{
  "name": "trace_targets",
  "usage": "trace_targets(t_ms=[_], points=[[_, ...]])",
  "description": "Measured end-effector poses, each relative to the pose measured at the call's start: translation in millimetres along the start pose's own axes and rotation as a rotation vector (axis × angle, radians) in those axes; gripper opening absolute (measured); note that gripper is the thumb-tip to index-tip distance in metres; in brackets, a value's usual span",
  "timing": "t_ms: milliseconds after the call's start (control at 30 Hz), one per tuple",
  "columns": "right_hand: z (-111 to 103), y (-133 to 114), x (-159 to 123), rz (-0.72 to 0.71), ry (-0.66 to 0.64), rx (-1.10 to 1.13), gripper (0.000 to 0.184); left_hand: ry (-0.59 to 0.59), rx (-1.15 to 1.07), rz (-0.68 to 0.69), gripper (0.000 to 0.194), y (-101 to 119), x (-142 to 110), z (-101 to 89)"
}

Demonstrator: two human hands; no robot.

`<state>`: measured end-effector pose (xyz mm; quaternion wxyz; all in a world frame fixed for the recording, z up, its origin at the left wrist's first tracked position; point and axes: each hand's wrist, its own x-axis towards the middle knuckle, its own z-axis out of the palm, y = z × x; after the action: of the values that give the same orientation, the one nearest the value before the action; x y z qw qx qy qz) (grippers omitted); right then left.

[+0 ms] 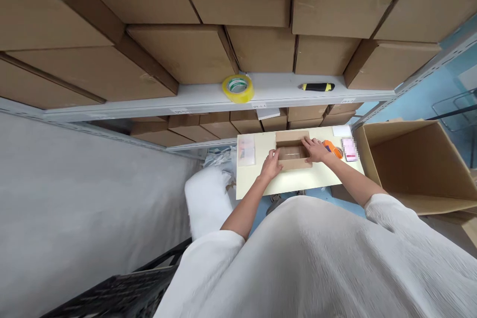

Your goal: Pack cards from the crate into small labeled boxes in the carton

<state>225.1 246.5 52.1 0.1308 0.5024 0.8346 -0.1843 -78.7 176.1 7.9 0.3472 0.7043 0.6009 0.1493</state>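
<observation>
A small brown cardboard box [294, 164] stands open at the top on a cream-coloured tabletop [257, 181]. My left hand [272, 164] grips its left end, fingers bent over the wall. At the opposite end my right hand [315, 150] holds the right wall, with some fingers reaching inside. A seam runs across the inner bottom of the box. Just right of my right hand lies an orange tape dispenser [333, 149]. Beyond it is a pink flat item [349, 149], partly blurred out.
A shelf [276, 90] full of cardboard boxes carries a yellow tape roll [238, 89] and a black-and-yellow utility knife [317, 87]. A large open carton [421, 164] stands right of the table. White wrapping material [206, 198] is at the left, beside a grey wall [93, 184].
</observation>
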Motion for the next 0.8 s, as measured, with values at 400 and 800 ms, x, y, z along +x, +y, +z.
trace_targets(t_ms=[400,800], points=[[0,-1,-4,0.04,-0.014,0.008,0.13,0.38,-0.282,-0.519,0.041,-98,23,-36.0],[-3,-12,-10,0.11,-0.054,-0.024,0.128,0.215,-0.024,-0.778,0.043,-174,49,-65.5]])
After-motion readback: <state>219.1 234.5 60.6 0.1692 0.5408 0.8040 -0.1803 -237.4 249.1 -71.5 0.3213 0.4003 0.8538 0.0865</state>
